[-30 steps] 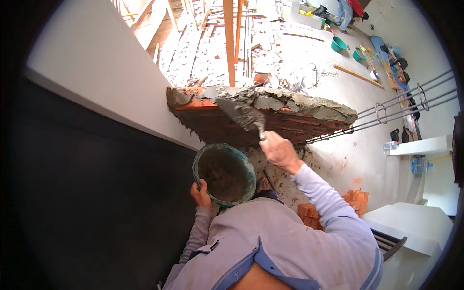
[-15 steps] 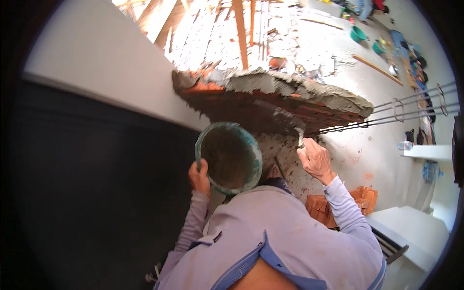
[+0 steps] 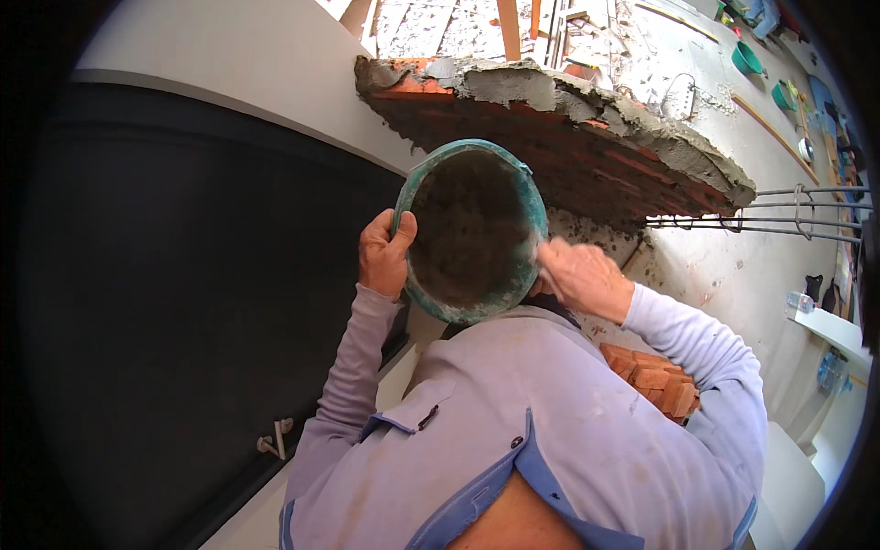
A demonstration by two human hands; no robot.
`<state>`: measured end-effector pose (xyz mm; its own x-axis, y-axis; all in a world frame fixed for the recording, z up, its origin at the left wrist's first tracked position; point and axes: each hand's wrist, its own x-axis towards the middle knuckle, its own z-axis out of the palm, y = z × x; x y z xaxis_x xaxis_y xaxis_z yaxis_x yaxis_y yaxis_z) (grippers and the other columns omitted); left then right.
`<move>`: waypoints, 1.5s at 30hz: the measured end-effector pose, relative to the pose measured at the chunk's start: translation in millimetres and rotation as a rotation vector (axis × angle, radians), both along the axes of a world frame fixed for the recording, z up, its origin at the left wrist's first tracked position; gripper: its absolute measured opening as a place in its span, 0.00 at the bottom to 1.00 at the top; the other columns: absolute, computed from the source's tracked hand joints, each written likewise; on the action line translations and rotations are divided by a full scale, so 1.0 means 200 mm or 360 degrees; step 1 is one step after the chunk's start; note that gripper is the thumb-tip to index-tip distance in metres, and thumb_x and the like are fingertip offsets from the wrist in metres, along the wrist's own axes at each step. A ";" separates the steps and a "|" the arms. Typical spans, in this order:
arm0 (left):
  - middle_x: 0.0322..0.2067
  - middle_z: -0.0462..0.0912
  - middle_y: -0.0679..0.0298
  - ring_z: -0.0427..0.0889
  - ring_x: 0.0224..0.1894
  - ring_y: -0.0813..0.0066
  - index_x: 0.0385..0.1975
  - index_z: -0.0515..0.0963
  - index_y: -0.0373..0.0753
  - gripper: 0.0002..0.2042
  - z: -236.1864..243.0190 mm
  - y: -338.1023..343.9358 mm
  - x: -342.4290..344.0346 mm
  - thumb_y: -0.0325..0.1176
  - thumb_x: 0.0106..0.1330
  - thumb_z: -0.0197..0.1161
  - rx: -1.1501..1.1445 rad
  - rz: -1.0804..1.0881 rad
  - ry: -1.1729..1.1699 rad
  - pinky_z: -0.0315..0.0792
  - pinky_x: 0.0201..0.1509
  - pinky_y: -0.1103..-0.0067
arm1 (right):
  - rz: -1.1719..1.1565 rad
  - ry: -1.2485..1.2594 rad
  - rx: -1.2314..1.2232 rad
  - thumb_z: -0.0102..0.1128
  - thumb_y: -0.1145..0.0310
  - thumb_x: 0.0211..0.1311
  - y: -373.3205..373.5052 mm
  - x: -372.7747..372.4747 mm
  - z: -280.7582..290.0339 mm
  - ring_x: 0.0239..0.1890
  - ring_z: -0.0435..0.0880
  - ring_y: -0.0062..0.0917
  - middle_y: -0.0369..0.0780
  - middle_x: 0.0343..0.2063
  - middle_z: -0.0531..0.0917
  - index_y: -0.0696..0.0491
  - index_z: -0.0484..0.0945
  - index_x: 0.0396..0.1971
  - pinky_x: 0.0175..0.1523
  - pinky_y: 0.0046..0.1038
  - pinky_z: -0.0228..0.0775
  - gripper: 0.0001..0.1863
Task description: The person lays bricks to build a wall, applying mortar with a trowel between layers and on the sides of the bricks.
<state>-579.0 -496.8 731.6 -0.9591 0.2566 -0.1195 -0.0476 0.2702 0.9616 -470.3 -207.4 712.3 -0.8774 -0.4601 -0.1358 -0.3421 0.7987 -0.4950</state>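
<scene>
Head view. I read the person's left hand [image 3: 385,252] as clamped on the left rim of the green bucket [image 3: 533,202], with the thumb over the edge. The right hand [image 3: 588,277] is at the right side of the same rim, well apart from the left hand; it is blurred, and I cannot tell whether its fingers are closed on the rim or on another item. The bucket is located directly in front of the torso, tilted so that its mouth faces my camera. Dark grey mortar [image 3: 469,229] is visible inside.

Beyond the bucket, I observe a low brick wall [image 3: 568,151] with a rough grey mortar layer [image 3: 513,84] along its top. Steel bars [image 3: 770,221] extend from its right end. Stacked orange bricks [image 3: 653,378] lie near the right forearm. On the left is a dark panel [image 3: 183,275] with a light metal handle [image 3: 277,438].
</scene>
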 end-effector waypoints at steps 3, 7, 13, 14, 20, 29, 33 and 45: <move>0.20 0.60 0.80 0.55 0.25 0.90 0.20 0.65 0.42 0.18 0.06 0.06 0.02 0.40 0.73 0.57 0.0120 -0.0062 -0.0074 0.52 0.27 0.84 | -0.0371 0.0524 0.0104 0.55 0.73 0.57 0.07 -0.11 -0.05 0.23 0.81 0.37 0.45 0.26 0.73 0.57 0.69 0.34 0.28 0.37 0.76 0.07; 0.20 0.60 0.80 0.55 0.25 0.90 0.21 0.67 0.41 0.17 0.11 0.07 0.00 0.40 0.73 0.59 0.0175 -0.0238 -0.0158 0.51 0.27 0.85 | -0.0019 0.0776 0.0408 0.57 0.72 0.51 -0.15 -0.04 -0.03 0.26 0.81 0.25 0.38 0.26 0.73 0.56 0.73 0.30 0.27 0.26 0.75 0.07; 0.20 0.60 0.80 0.55 0.25 0.91 0.21 0.67 0.42 0.17 0.13 0.06 0.05 0.41 0.73 0.58 0.0152 -0.0206 -0.0121 0.51 0.27 0.85 | -0.0212 0.0783 0.0704 0.59 0.70 0.50 0.04 0.02 0.29 0.25 0.79 0.24 0.36 0.23 0.73 0.54 0.74 0.28 0.25 0.26 0.70 0.06; 0.20 0.60 0.80 0.55 0.25 0.91 0.22 0.67 0.42 0.17 0.13 0.06 0.06 0.41 0.73 0.58 0.0201 -0.0195 -0.0133 0.51 0.27 0.85 | -0.0328 0.0995 0.0573 0.59 0.71 0.49 0.05 -0.05 0.28 0.25 0.78 0.22 0.35 0.23 0.73 0.53 0.74 0.26 0.25 0.25 0.69 0.05; 0.20 0.60 0.79 0.55 0.25 0.90 0.21 0.66 0.42 0.18 0.15 0.06 0.09 0.40 0.74 0.57 0.0055 -0.0229 -0.0113 0.51 0.27 0.84 | 0.0070 0.0667 0.0377 0.60 0.73 0.47 -0.17 0.03 0.07 0.25 0.85 0.31 0.41 0.23 0.78 0.57 0.74 0.24 0.23 0.29 0.76 0.05; 0.20 0.57 0.78 0.53 0.25 0.88 0.20 0.63 0.41 0.19 0.17 0.06 0.23 0.40 0.73 0.58 0.0065 -0.0046 -0.0014 0.49 0.27 0.82 | -0.0327 -0.0684 -0.0375 0.51 0.63 0.65 0.03 0.03 -0.07 0.40 0.80 0.58 0.60 0.34 0.81 0.64 0.72 0.36 0.45 0.49 0.72 0.16; 0.20 0.57 0.78 0.53 0.25 0.88 0.19 0.62 0.41 0.19 0.15 0.02 0.27 0.39 0.73 0.58 0.0135 -0.0004 -0.0013 0.49 0.27 0.82 | -0.0192 -0.0910 -0.0545 0.51 0.60 0.67 -0.07 0.04 -0.02 0.44 0.78 0.58 0.61 0.36 0.80 0.64 0.72 0.40 0.47 0.49 0.70 0.18; 0.19 0.57 0.77 0.54 0.24 0.86 0.19 0.61 0.41 0.21 0.12 -0.01 0.38 0.41 0.72 0.60 -0.0083 0.0306 0.0114 0.51 0.26 0.81 | 0.0240 -0.1178 -0.0679 0.51 0.61 0.67 -0.16 0.00 0.24 0.41 0.81 0.49 0.56 0.34 0.82 0.63 0.73 0.37 0.47 0.43 0.70 0.17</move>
